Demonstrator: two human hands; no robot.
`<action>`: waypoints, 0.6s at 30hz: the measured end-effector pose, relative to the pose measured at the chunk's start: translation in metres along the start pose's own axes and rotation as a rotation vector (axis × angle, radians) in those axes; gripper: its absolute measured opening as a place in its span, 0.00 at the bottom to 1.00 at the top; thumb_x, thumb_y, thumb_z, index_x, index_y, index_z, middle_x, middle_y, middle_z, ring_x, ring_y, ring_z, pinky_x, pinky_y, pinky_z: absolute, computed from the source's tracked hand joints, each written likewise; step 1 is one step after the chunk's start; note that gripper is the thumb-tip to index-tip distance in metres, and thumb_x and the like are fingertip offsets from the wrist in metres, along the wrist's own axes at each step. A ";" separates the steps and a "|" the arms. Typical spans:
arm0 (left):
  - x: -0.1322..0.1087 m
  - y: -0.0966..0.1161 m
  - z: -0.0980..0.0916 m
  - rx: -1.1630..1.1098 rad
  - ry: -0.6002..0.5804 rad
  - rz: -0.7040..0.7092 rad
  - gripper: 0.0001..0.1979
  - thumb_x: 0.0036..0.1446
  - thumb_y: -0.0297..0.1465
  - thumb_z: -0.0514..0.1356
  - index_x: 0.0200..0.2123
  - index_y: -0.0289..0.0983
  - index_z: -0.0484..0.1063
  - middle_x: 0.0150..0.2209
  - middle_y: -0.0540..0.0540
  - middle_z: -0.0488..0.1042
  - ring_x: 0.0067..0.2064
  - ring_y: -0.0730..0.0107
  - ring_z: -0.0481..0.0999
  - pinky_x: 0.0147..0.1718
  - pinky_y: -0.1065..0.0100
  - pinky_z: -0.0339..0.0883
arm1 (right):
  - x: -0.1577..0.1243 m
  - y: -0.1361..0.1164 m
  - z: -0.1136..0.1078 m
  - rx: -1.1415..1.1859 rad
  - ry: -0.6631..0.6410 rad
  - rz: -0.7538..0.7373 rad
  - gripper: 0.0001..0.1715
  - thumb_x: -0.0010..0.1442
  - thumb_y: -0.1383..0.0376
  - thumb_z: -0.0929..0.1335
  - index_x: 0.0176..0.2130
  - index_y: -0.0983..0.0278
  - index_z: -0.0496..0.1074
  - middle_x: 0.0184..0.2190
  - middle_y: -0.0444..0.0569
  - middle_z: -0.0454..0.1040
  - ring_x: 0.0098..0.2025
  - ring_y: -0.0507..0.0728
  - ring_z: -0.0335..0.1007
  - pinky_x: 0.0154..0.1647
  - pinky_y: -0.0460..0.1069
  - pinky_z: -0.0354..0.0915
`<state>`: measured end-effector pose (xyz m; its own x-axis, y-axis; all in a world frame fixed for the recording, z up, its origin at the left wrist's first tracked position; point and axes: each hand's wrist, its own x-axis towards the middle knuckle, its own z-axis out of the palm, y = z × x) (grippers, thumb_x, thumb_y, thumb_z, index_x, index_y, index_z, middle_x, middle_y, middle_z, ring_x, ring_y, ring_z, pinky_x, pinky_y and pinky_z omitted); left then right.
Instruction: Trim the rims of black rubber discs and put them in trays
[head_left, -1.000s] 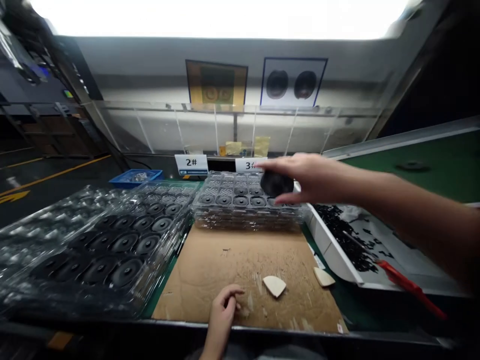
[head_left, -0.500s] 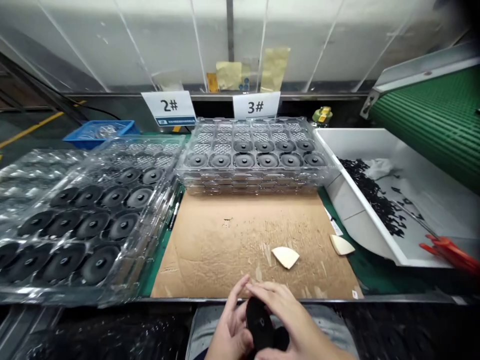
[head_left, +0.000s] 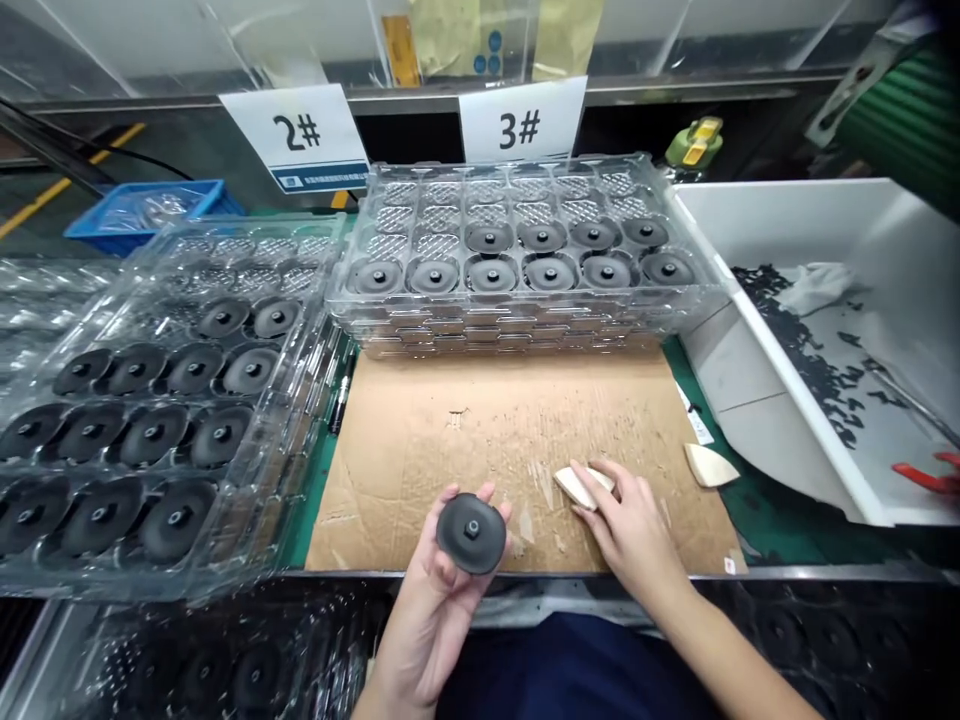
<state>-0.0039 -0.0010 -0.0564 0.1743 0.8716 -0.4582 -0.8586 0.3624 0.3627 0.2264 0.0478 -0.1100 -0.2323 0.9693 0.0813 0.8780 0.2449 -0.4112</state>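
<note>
- Green-covered workbench (head_left: 787, 535) right across the scene, and everything is laid out on it!
- Over on the left, a big clear tray (head_left: 296, 470), dark round parts seated in its near rows, far pockets bare.
- Centre stage, a cardboard sheet (head_left: 495, 420), scuffed on its right half.
- Out to the right, a white bin (head_left: 720, 370) holding small black scraps (head_left: 799, 335).
- Far side, just beyond the cardboard, stacked clear trays (head_left: 525, 325); the top one shows its two near rows mostly filled.
- Near centre, the left hand (head_left: 439, 605) curls its fingers from beneath, tips at the rim, gripping a black disc (head_left: 471, 550), stud side showing.
- To its right, the right hand (head_left: 630, 520) pinches a cream wedge (head_left: 576, 488) between thumb and fingers; whether it's clear of the cardboard, I can't tell.
- Looks like the pick-up step: disc presented, wedge being taken. Next move calls for a secure pinch and a steady disc.
- Smallest, farther right, a second wedge (head_left: 711, 466) lies untouched.
</note>
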 end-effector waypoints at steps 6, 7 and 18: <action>-0.002 -0.004 0.007 -0.027 -0.015 0.041 0.24 0.52 0.36 0.59 0.53 0.41 0.61 0.56 0.38 0.65 0.59 0.49 0.58 0.57 0.56 0.54 | 0.004 -0.015 -0.004 0.218 0.044 -0.001 0.17 0.63 0.62 0.59 0.51 0.60 0.65 0.42 0.51 0.70 0.42 0.56 0.67 0.43 0.52 0.66; -0.002 -0.004 0.008 -0.022 -0.011 0.042 0.24 0.53 0.35 0.59 0.54 0.41 0.61 0.55 0.38 0.65 0.58 0.49 0.59 0.57 0.56 0.54 | 0.002 -0.020 -0.003 0.282 0.026 -0.015 0.17 0.63 0.63 0.59 0.52 0.58 0.64 0.43 0.49 0.70 0.42 0.55 0.67 0.43 0.51 0.65; 0.001 -0.016 0.021 0.127 0.072 -0.018 0.25 0.48 0.33 0.63 0.51 0.41 0.66 0.52 0.42 0.70 0.52 0.60 0.69 0.51 0.64 0.63 | 0.021 -0.093 -0.074 0.652 -0.050 -0.151 0.17 0.61 0.68 0.60 0.50 0.59 0.64 0.43 0.46 0.71 0.41 0.52 0.68 0.43 0.47 0.65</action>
<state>0.0208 0.0011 -0.0456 0.1497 0.8403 -0.5210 -0.7870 0.4202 0.4517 0.1707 0.0470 -0.0027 -0.3652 0.9195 0.1451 0.4056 0.2975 -0.8643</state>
